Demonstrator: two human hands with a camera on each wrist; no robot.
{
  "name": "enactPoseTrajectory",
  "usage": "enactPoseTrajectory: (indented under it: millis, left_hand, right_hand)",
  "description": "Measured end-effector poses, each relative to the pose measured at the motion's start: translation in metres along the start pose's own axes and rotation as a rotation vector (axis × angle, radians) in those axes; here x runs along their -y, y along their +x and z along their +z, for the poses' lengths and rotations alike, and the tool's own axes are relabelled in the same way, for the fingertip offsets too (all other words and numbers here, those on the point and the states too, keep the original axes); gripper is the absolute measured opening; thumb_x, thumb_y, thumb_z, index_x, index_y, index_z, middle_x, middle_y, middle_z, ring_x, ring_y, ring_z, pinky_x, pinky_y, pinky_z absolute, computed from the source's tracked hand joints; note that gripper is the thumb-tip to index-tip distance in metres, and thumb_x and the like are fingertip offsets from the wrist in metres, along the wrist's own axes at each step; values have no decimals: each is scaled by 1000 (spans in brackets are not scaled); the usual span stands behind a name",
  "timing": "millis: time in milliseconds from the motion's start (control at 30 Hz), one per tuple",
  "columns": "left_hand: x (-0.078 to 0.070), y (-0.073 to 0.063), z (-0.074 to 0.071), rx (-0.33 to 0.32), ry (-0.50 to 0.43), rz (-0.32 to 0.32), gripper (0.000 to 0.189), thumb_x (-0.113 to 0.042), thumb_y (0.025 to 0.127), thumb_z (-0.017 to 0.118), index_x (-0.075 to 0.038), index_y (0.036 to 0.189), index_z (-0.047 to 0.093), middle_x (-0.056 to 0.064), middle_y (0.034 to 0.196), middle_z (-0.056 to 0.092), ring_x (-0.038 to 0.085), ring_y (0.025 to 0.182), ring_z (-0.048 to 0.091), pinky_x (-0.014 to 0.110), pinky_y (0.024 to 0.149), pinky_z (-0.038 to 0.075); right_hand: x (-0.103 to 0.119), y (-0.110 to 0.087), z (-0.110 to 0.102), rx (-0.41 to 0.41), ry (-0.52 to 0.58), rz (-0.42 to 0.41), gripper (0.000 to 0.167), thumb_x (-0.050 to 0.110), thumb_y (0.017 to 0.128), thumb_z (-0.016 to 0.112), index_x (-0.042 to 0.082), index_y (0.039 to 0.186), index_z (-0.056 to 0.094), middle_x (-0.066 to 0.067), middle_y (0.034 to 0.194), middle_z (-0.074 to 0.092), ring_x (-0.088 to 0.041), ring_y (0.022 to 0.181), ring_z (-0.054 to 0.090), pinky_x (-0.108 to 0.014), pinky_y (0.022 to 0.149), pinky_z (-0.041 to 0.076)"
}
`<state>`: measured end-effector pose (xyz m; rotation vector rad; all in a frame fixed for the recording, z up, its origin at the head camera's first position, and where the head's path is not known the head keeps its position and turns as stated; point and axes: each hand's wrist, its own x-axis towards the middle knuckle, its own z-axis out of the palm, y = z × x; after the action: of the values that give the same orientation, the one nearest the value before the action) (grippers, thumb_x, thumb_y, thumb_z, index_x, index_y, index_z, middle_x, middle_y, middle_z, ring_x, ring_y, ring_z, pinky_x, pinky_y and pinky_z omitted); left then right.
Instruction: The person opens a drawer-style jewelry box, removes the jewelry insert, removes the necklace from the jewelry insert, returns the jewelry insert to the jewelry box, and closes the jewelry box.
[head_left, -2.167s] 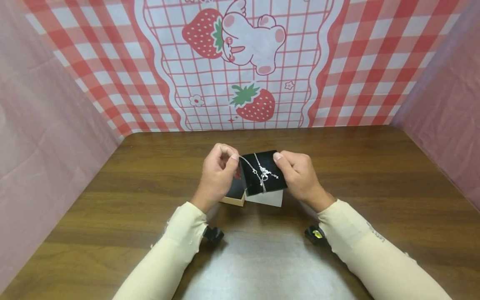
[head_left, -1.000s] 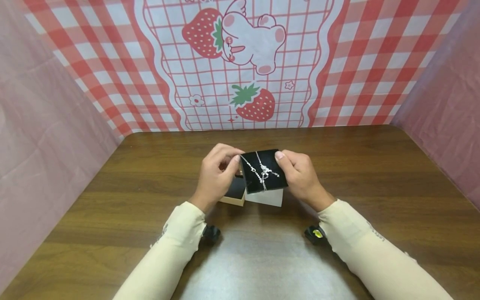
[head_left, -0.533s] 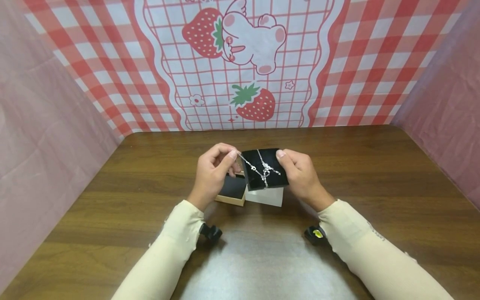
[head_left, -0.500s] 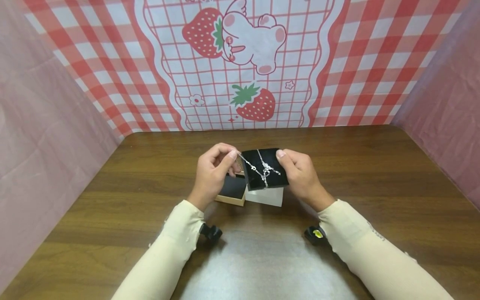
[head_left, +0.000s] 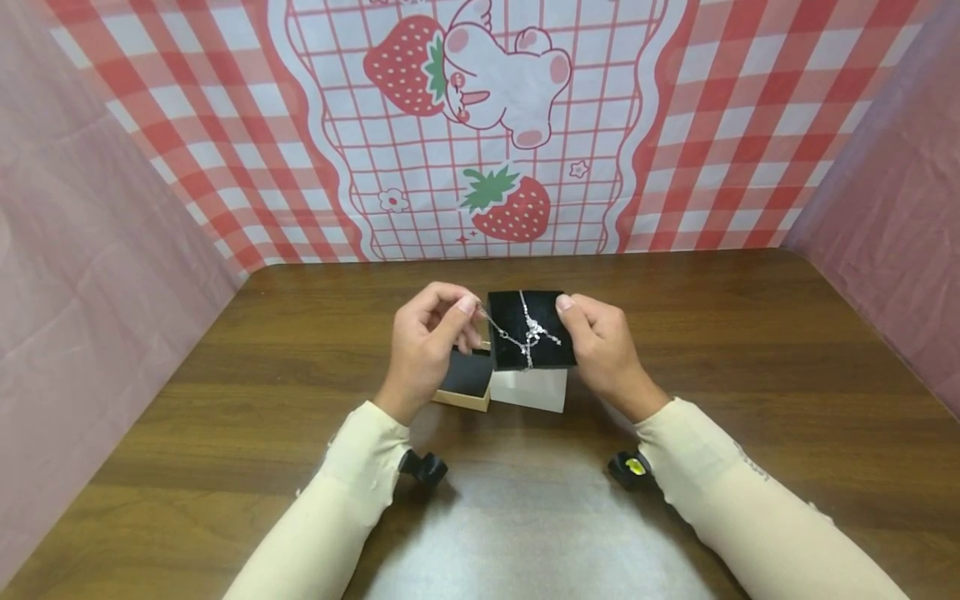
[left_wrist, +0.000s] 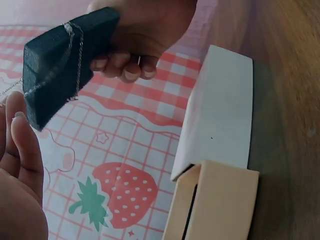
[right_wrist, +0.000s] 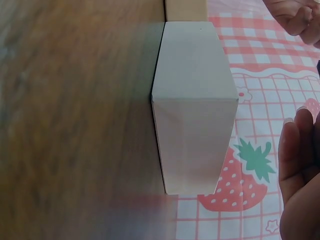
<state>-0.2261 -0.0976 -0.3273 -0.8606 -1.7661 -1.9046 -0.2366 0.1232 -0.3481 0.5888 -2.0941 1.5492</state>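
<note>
A black padded jewelry insert [head_left: 506, 346] is held above the table in my right hand [head_left: 603, 346], thumb on its top face and fingers beneath. Draped across the insert is a silver chain necklace [head_left: 533, 328] with a small sparkling pendant. Between thumb and forefinger my left hand [head_left: 427, 342] pinches one end of the chain, just left of the insert. In the left wrist view the chain [left_wrist: 80, 60] also wraps over the insert's underside [left_wrist: 55, 75]. Only part of the right hand [right_wrist: 300, 170] shows in the right wrist view.
Below the hands, a tan box base [head_left: 465, 401] with a dark inside stands beside a white box lid [head_left: 528, 392] on the wooden table [head_left: 300, 400]. Behind hangs a red checked strawberry cloth [head_left: 720, 150]; pink cloths [head_left: 97, 250] flank the table.
The right hand has raised and levelled the insert slightly, moving it a little right. My left hand has drawn left from the insert's edge, still pinching the chain.
</note>
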Motion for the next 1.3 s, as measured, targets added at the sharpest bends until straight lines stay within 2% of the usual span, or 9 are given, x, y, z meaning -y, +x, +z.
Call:
enactPoseTrajectory:
  millis: [167, 267, 467, 633, 867, 1033, 1167, 1300]
  left_hand:
    - [-5, 0, 2, 42, -38, -17, 18, -13, 101, 56, 4, 97, 59, 15, 86, 72, 22, 47, 56, 33, 44, 48]
    - [-7, 0, 3, 60, -63, -27, 18, -13, 101, 56, 4, 97, 59, 15, 82, 71, 22, 44, 54, 33, 43, 47]
    - [-10, -1, 5, 68, -87, -69, 19, -10, 99, 57, 9, 96, 59, 10, 66, 60, 19, 47, 54, 32, 44, 49]
    - [-13, -1, 5, 105, -89, -90, 23, -9, 98, 56, 14, 92, 55, 9, 62, 53, 19, 48, 52, 31, 45, 48]
    - [-13, 0, 2, 195, -71, -58, 28, -11, 97, 54, 0, 72, 48, 12, 58, 48, 24, 50, 50, 31, 50, 45]
    - [-11, 0, 0, 250, -34, -75, 34, -11, 98, 55, -5, 66, 47, 11, 58, 50, 24, 53, 50, 30, 55, 44]
    - [-9, -1, 0, 235, 5, -100, 27, -13, 97, 57, -4, 72, 50, 10, 57, 48, 21, 49, 48, 29, 49, 43]
    - [-5, -2, 0, 168, 24, -135, 18, -12, 96, 53, -1, 83, 52, 12, 56, 44, 19, 46, 44, 29, 44, 39]
  right_hand:
    - [-1, 0, 0, -9, -2, 6, 46, 13, 104, 50, 8, 58, 47, 2, 58, 43, -12, 57, 41, -27, 51, 34]
    - [-2, 0, 0, -17, 1, 12, 46, 13, 104, 50, 7, 59, 48, 1, 59, 44, -12, 57, 41, -28, 51, 34]
    - [-1, 0, 0, -29, -2, 19, 47, 14, 104, 51, 7, 58, 48, 2, 58, 43, -12, 56, 40, -28, 51, 33]
    - [-2, 0, 0, -33, 0, 16, 46, 14, 104, 51, 7, 59, 48, 1, 58, 44, -12, 56, 41, -28, 51, 34]
    - [-3, 1, 1, -51, -1, 7, 46, 14, 104, 51, 7, 58, 47, 1, 59, 43, -12, 57, 40, -27, 51, 33]
    - [-3, 1, 1, -77, -3, 15, 46, 15, 104, 51, 7, 59, 49, -1, 60, 44, -12, 58, 42, -26, 52, 35]
    - [-4, 1, 1, -104, -4, 26, 45, 16, 104, 51, 6, 60, 51, -3, 60, 48, -12, 58, 44, -25, 53, 36]
    - [-3, 1, 2, -128, -6, 28, 45, 15, 104, 52, 5, 61, 54, -2, 61, 50, -11, 58, 45, -25, 54, 37]
